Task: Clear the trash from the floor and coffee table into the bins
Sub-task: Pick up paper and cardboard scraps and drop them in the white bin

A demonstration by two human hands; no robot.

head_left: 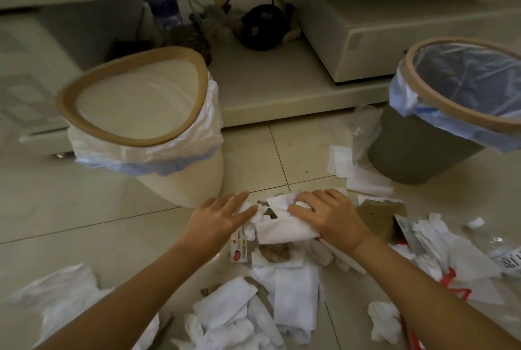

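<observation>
Trash, mostly crumpled white tissues [282, 223], lies strewn over the tiled floor [98, 208] just in front of the cream bin [146, 135] as we gather a bunch between both hands. Our left hand [222, 217] lies flat with straight fingers pressing the bunch's near side; our right hand [327, 217] curls over the wad and grips it. More tissues [253, 307] lie farther from the cream bin, toward us, with torn cardboard [380, 217] and a red-printed plastic bag [451, 273] off to its right.

We judge the loose bunch likely to shed pieces on the lift, since one hand only pushes it and small scraps sit beneath. The cream bin also leans, so a careless toss could tip it.

That bin's white liner shows nothing inside. The grey bin [423, 146], well to its right, carries a blue liner; its bottom is out of sight, so we cannot tell its contents.
</observation>
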